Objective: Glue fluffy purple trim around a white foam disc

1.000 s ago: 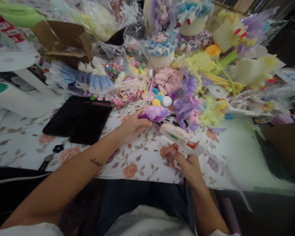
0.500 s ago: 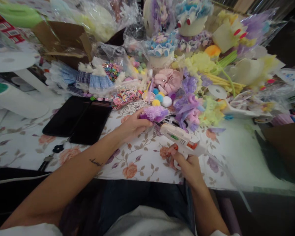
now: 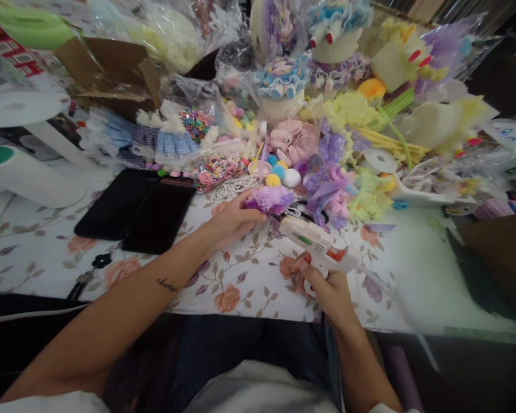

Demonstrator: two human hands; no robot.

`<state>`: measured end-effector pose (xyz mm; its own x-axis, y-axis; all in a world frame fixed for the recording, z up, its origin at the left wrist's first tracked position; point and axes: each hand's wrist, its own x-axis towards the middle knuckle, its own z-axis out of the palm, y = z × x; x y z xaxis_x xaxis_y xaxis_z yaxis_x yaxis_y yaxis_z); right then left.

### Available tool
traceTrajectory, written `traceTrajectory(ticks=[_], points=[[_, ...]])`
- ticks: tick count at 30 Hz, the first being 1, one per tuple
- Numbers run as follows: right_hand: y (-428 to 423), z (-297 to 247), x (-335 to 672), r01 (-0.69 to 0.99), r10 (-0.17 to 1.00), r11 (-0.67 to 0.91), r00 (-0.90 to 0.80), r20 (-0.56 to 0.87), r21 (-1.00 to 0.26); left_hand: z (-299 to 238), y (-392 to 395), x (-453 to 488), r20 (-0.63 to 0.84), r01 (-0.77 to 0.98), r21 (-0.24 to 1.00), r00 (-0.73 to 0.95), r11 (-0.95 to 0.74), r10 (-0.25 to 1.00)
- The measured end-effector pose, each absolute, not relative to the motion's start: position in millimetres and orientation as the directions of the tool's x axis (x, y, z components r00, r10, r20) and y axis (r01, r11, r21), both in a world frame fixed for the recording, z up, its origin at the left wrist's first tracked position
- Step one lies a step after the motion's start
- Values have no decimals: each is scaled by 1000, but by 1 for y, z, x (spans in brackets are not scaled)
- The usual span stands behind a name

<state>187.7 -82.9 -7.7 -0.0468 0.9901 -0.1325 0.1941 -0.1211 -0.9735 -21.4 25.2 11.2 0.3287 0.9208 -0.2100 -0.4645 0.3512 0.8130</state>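
Note:
Pinched in my left hand (image 3: pixel 239 217) is a small purple ruffled fabric piece (image 3: pixel 270 198), its fluffy lilac side facing up. My right hand (image 3: pixel 325 284) is wrapped round the handle of a white hot glue gun (image 3: pixel 316 241) with an orange trigger. The gun's nozzle points left and meets the lower right edge of the purple piece; whether it touches is too small to tell. A long clear glue stick (image 3: pixel 413 321) sticks out of the gun's back. Black-handled scissors (image 3: pixel 305 211) lie just behind the nozzle, partly hidden.
Two black phones (image 3: pixel 157 212) lie left on the flowered tablecloth (image 3: pixel 227 287). Behind my hands are pompoms (image 3: pixel 279 171), a pearl string (image 3: pixel 234 187), purple ribbon (image 3: pixel 327 192) and doll skirts (image 3: pixel 176 141). A ribbon spool (image 3: pixel 379 160) and a cardboard box (image 3: pixel 499 258) stand to the right.

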Motion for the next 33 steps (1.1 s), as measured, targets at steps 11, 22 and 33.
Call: traceTrajectory(ticks=[11, 22, 33], points=[[-82, -4, 187, 207, 990, -125, -44, -137, -970, 12, 26, -20, -169, -485, 812, 335, 324, 927], [-83, -3, 186, 223, 990, -121, -41, -134, -967, 10, 26, -21, -168, -512, 793, 338, 331, 926], [-82, -2, 186, 209, 990, -122, -39, -133, -970, 13, 26, -20, -164, -535, 778, 334, 330, 928]])
